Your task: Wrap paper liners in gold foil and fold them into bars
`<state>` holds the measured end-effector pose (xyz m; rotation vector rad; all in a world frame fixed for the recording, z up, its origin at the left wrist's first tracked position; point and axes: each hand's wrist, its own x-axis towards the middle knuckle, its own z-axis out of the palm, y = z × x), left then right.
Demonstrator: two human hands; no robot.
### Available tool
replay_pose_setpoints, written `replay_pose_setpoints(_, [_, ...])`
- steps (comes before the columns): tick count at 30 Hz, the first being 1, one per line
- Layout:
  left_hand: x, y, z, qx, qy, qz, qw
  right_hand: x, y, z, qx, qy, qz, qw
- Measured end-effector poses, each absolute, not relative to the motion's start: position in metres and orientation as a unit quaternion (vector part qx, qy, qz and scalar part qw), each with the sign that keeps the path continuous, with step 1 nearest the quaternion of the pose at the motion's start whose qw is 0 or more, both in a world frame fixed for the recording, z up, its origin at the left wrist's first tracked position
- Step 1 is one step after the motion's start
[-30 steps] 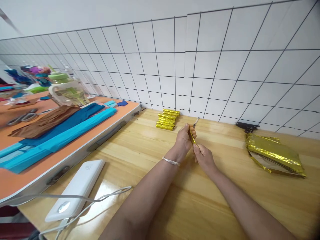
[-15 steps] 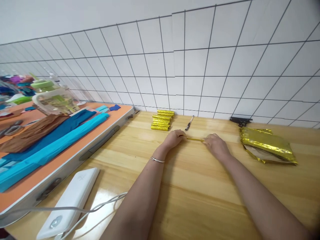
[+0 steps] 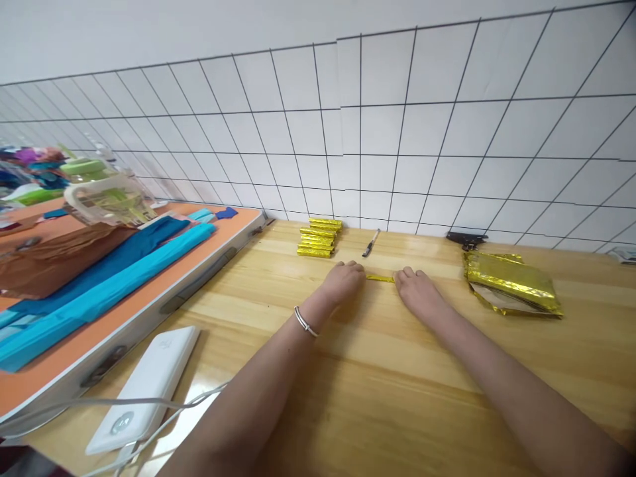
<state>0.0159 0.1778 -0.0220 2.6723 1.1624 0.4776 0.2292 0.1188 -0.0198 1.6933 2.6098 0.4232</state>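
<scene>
A narrow gold foil strip (image 3: 380, 278) lies across the wooden table between my two hands. My left hand (image 3: 346, 281), with a silver bangle on its wrist, has its curled fingers on the strip's left end. At the right end, my right hand (image 3: 415, 286) has its fingers bent down over the foil. Both sets of fingertips are partly hidden. Beyond my left hand sits a stack of folded gold foil pieces (image 3: 318, 238). To the right rests a larger bundle of gold foil sheets (image 3: 511, 281).
A pen (image 3: 370, 243) and a black clip (image 3: 467, 238) lie near the gridded wall. At the left, an orange board (image 3: 233, 232) holds blue paper (image 3: 119, 285) and brown paper (image 3: 64, 255). A white power bank (image 3: 144, 391) with cables is at the front left.
The view has shifted slightly. My hands now press lower with fingers more closed over the strip's ends, and the strip shows a wider face.
</scene>
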Motion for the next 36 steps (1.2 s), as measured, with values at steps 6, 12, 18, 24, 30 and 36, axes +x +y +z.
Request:
replay_pose_setpoints(6, [0.041,0.141,-0.034,0.885,0.445,0.137,0.009,0.217,0.118,-0.024,0.546,0.822,0.156,0.038])
replay_pose_setpoints(12, [0.05,0.12,-0.033,0.866,0.477,0.149,-0.026,0.218,0.117,-0.026,0.553,0.817,0.158,0.039])
replay_pose_setpoints(18, [0.053,0.124,-0.029,0.874,0.459,0.154,-0.024,0.225,0.112,-0.024,0.576,0.803,0.153,0.014])
replay_pose_setpoints(24, [0.059,0.126,-0.03,0.883,0.438,0.167,-0.019,0.229,0.111,-0.024,0.589,0.797,0.134,-0.012])
replay_pose_setpoints(30, [0.062,0.125,-0.028,0.891,0.42,0.17,-0.027,0.221,0.116,-0.023,0.592,0.799,0.092,-0.042])
replay_pose_setpoints(36, [0.06,0.127,-0.03,0.899,0.403,0.165,-0.034,0.199,0.119,-0.032,0.569,0.818,0.043,-0.073])
